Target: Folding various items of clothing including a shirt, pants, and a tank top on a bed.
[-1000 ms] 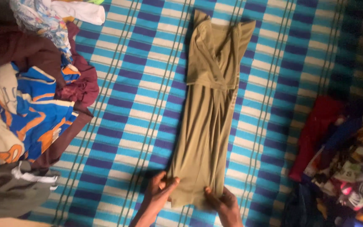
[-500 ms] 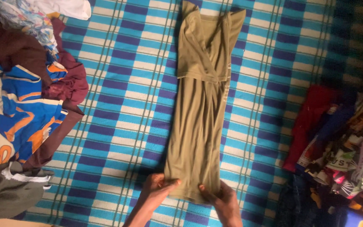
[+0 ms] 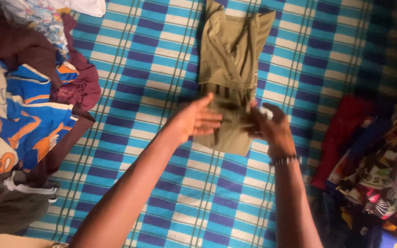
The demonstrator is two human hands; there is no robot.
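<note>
right hand (image 3: 269, 124) blurred, shirt (image 3: 229, 59) top cropped —
</note>
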